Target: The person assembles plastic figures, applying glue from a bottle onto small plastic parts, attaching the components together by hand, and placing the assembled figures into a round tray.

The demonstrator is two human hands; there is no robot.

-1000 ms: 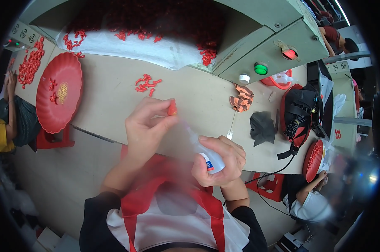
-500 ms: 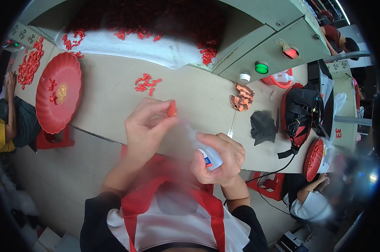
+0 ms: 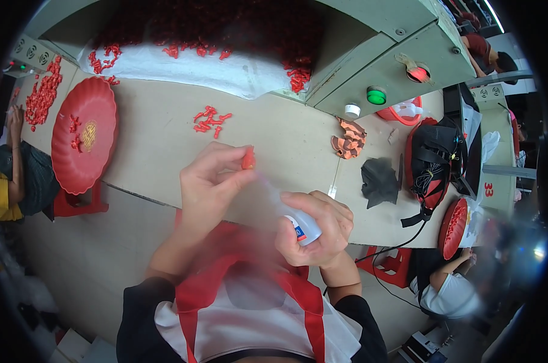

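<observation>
Between the thumb and fingers of my left hand point(image 3: 210, 181) is a small red plastic piece point(image 3: 248, 158), its exact kind too small to tell. My right hand point(image 3: 319, 230) is wrapped round a translucent squeeze bottle point(image 3: 301, 222) with a blue and white label. The bottle tilts toward the red piece; a hazy smear over the picture blurs its nozzle, so I cannot tell whether it touches. On the table beyond my left hand lies a small group of red pieces point(image 3: 211, 121).
Ahead, a green-grey machine point(image 3: 401, 45) has a white cloth point(image 3: 183, 69) and many red pieces in its opening. A red scalloped tray point(image 3: 83, 163) stands left. To the right lie an orange patterned cloth point(image 3: 349, 139), a black cloth point(image 3: 380, 183) and a black-and-red bag point(image 3: 431, 157). Co-workers sit on both sides.
Both hands hold nearly the same pose. The red piece and the bottle have barely moved.
</observation>
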